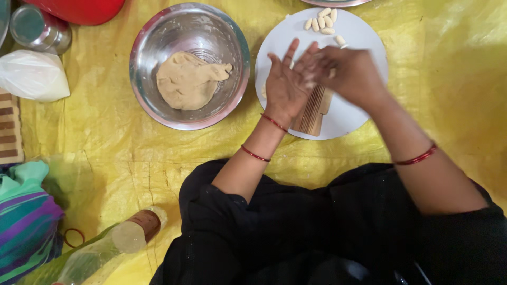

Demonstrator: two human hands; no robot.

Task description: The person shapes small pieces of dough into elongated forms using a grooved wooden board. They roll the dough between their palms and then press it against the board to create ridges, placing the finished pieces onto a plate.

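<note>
My left hand is palm up above a white plate, fingers spread. My right hand lies across its fingertips, blurred, and a small bit of pale dough shows between the palms. Under both hands a ridged wooden board rests on the plate. Several small shaped dough pieces sit at the plate's far edge. A steel bowl to the left holds a flat lump of tan dough.
A yellow sheet covers the floor. A plastic bottle lies at the lower left next to striped cloth. A white bag, a steel tin and a red container stand at the upper left.
</note>
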